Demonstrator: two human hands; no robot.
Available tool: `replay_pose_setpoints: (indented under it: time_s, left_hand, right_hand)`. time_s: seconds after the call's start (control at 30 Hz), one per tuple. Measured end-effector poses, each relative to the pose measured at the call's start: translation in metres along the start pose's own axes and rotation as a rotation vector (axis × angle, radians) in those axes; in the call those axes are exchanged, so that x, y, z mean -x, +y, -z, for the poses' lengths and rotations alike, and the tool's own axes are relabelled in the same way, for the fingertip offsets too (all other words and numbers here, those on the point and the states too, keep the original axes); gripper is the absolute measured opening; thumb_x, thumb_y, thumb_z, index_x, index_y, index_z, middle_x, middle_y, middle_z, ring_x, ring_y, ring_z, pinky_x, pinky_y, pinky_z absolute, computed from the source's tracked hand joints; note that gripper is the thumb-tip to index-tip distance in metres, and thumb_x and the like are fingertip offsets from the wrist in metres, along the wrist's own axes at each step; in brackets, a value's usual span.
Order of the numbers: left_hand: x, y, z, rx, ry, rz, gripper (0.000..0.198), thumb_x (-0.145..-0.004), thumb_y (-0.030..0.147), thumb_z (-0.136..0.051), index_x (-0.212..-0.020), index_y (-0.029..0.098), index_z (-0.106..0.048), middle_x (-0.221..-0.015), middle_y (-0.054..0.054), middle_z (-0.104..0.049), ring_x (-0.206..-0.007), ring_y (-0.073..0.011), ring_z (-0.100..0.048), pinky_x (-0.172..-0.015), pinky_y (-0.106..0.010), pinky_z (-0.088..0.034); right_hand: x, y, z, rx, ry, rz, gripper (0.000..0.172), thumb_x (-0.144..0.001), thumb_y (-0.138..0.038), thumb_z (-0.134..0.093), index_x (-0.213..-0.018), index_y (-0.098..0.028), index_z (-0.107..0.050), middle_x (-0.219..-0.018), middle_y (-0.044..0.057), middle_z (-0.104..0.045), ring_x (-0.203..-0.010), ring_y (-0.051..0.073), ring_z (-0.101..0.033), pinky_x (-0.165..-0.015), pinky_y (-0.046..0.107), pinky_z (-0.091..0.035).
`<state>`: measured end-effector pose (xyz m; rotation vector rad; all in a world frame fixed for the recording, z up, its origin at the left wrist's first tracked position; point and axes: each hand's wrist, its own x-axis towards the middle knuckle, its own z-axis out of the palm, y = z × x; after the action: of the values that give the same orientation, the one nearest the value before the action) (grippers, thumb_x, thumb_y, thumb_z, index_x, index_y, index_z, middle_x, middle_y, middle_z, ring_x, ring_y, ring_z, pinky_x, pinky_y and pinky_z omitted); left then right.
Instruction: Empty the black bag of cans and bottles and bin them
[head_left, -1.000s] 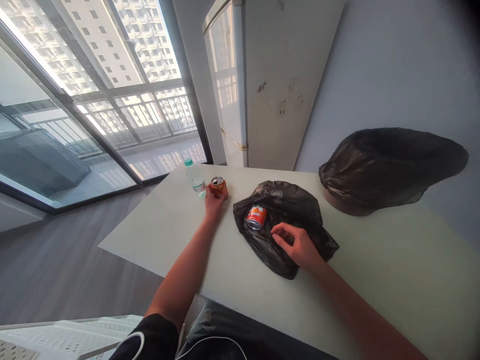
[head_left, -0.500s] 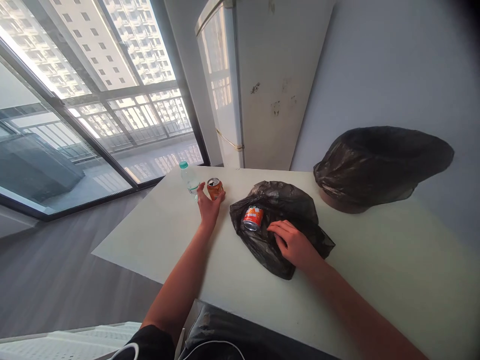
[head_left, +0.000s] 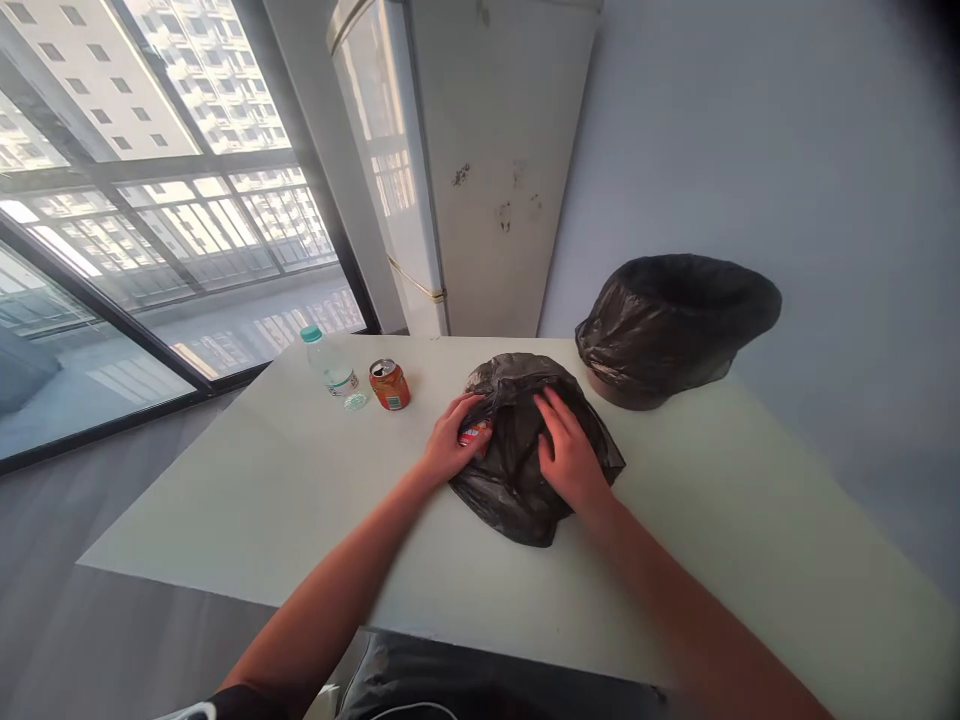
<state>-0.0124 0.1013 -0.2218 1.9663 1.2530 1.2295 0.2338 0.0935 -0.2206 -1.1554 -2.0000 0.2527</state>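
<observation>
A crumpled black plastic garbage bag (head_left: 517, 490) lies on the white table. My left hand (head_left: 450, 445) is curved around a red drink can (head_left: 472, 433) at the bag's left edge, thumb and fingers on either side of it; most of the can is hidden. My right hand (head_left: 568, 450) rests on the bag with fingers stretched out and slightly apart, holding nothing. Left of the bag, an orange drink can (head_left: 390, 388) stands upright with its top opened. Beside that can stands a clear plastic bottle (head_left: 335, 375) with a green cap.
At the back right, a bin lined with a black bag (head_left: 660, 340) stands on the white table (head_left: 225, 500) near the wall. A fridge (head_left: 487, 180) rises behind the table. Glass balcony doors (head_left: 172, 250) are at the left.
My left hand has left the orange can and moved right to the red can on the bag. My right hand has spread its fingers over the bag. The view has shifted right.
</observation>
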Motion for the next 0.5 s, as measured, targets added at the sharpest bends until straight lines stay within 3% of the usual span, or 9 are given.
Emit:
replay_pose_setpoints:
  time_s: [0.07, 0.13, 0.23, 0.33, 0.4, 0.5]
  left_hand:
    - [0.000, -0.005, 0.001, -0.010, 0.037, 0.034, 0.042, -0.096, 0.041, -0.069, -0.135, 0.029, -0.065, -0.132, -0.009, -0.070, -0.120, -0.0292, -0.068, -0.107, -0.045, -0.052]
    - [0.001, -0.010, 0.002, -0.031, 0.076, 0.059, 0.026, -0.098, 0.039, -0.066, -0.121, 0.028, -0.069, -0.117, -0.006, -0.075, -0.106, -0.0266, -0.071, -0.098, -0.042, -0.055]
    - [0.001, -0.015, 0.001, -0.051, 0.112, 0.074, 0.014, -0.097, 0.036, -0.063, -0.105, 0.026, -0.069, -0.101, -0.005, -0.074, -0.095, -0.0251, -0.070, -0.089, -0.039, -0.055]
    - [0.002, -0.015, -0.004, -0.055, 0.111, 0.084, 0.010, -0.096, 0.032, -0.062, -0.103, 0.026, -0.066, -0.096, -0.004, -0.073, -0.089, -0.0235, -0.068, -0.084, -0.037, -0.054]
    - [0.003, -0.014, -0.007, -0.054, 0.104, 0.087, 0.010, -0.096, 0.031, -0.061, -0.104, 0.026, -0.064, -0.096, -0.003, -0.073, -0.088, -0.0228, -0.068, -0.084, -0.037, -0.053]
    - [0.004, -0.012, -0.008, -0.044, 0.094, 0.096, 0.013, -0.098, 0.031, -0.060, -0.109, 0.026, -0.063, -0.102, -0.004, -0.073, -0.093, -0.0229, -0.069, -0.087, -0.037, -0.054]
  right_hand:
    - [-0.001, -0.001, 0.001, 0.006, -0.003, 0.028, 0.051, -0.097, -0.006, -0.044, -0.141, -0.021, -0.064, -0.136, 0.014, -0.064, -0.131, 0.035, -0.056, -0.113, 0.056, -0.052]
    - [-0.002, -0.003, 0.003, 0.000, -0.008, 0.038, 0.046, -0.096, -0.004, -0.046, -0.131, -0.022, -0.070, -0.121, 0.012, -0.068, -0.117, 0.034, -0.061, -0.104, 0.053, -0.055]
    - [-0.002, -0.011, 0.008, -0.027, -0.117, 0.147, 0.059, -0.092, 0.003, -0.044, -0.140, -0.025, -0.065, -0.136, 0.010, -0.064, -0.124, 0.032, -0.058, -0.109, 0.051, -0.051]
    - [-0.002, -0.020, 0.012, -0.025, -0.306, 0.298, 0.068, -0.088, 0.004, -0.050, -0.148, -0.028, -0.058, -0.151, 0.006, -0.057, -0.137, 0.031, -0.050, -0.116, 0.052, -0.043]
    - [-0.001, -0.023, 0.012, -0.004, -0.355, 0.311, 0.068, -0.087, 0.000, -0.058, -0.150, -0.027, -0.055, -0.152, 0.008, -0.056, -0.140, 0.033, -0.047, -0.118, 0.053, -0.041]
    - [0.000, -0.020, 0.011, 0.030, -0.329, 0.231, 0.063, -0.087, -0.007, -0.070, -0.146, -0.023, -0.056, -0.144, 0.015, -0.056, -0.134, 0.037, -0.051, -0.114, 0.056, -0.043]
